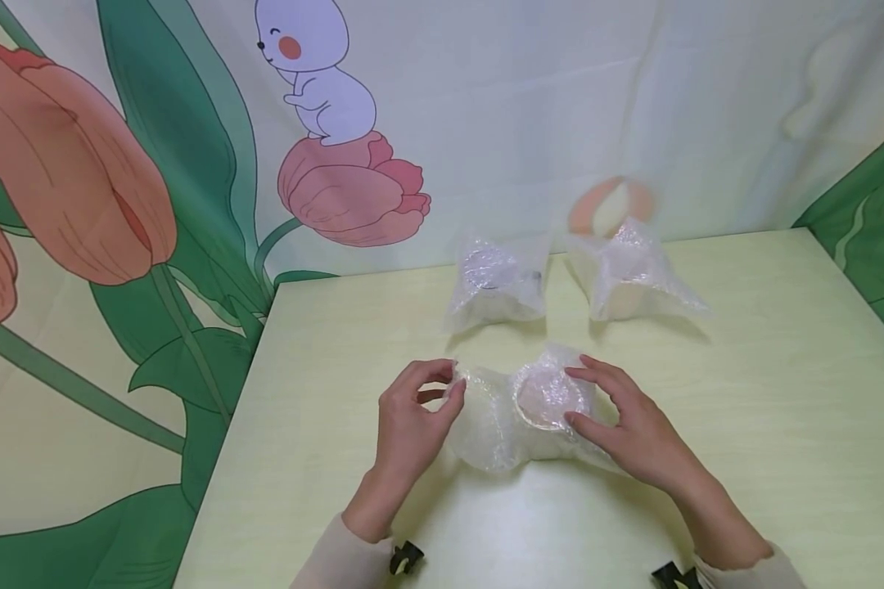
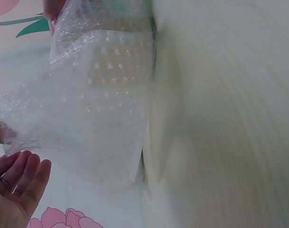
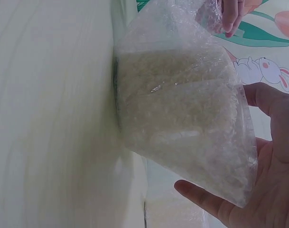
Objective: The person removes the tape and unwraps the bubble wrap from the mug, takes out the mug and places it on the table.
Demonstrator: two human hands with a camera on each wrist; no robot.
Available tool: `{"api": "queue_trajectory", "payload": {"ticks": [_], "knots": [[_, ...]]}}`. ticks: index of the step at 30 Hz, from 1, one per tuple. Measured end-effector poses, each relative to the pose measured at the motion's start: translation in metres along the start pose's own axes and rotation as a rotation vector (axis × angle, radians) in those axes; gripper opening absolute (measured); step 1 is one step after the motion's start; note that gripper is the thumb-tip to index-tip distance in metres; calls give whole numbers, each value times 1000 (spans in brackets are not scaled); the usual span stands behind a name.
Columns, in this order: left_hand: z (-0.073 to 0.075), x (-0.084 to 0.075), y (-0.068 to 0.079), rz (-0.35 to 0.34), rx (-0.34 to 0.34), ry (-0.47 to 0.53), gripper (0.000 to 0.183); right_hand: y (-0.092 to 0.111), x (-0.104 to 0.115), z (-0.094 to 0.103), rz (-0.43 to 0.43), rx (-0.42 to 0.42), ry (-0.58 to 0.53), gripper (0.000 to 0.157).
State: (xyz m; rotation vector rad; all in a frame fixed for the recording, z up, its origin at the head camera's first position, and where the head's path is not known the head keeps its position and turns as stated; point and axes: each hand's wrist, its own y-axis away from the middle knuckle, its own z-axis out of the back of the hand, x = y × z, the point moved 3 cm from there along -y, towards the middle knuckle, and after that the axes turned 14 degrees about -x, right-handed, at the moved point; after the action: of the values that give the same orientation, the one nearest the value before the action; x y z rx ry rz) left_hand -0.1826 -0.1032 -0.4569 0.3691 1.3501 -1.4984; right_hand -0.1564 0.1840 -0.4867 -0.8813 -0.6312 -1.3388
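Note:
A clear bubble-wrap bag (image 1: 493, 425) lies on the table, with a pale, round-topped item (image 1: 552, 397) inside its right part. Its left part looks flatter and see-through. My left hand (image 1: 420, 413) pinches the bag's upper left edge between thumb and fingers. Over on the right, my right hand (image 1: 626, 417) holds the wrapped item, thumb and forefinger spread across its rim. Seen from the right wrist, the bag (image 3: 177, 104) shows a beige body through the film, and the right hand (image 3: 263, 166) reaches round its top and far side. The item's kind is blurred by the wrap.
Two more bubble-wrapped packages stand at the back of the table, one on the left (image 1: 497, 282) and one on the right (image 1: 629, 274). Behind them hangs a printed cloth (image 1: 523, 123) with tulips and a rabbit. The pale table (image 1: 302, 458) has its left edge in view.

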Motion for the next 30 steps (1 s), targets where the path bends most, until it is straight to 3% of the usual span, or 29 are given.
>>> {"api": "queue_trajectory", "payload": {"ticks": [5, 15, 30], "knots": [[4, -5, -2, -44, -35, -21, 24, 0, 0, 0, -2, 2, 3, 55], [12, -26, -5, -253, -129, -108, 27, 1, 1, 1, -8, 5, 1, 55], [8, -53, 5, -479, -106, -36, 23, 0, 1, 0, 13, -4, -10, 55]]}}
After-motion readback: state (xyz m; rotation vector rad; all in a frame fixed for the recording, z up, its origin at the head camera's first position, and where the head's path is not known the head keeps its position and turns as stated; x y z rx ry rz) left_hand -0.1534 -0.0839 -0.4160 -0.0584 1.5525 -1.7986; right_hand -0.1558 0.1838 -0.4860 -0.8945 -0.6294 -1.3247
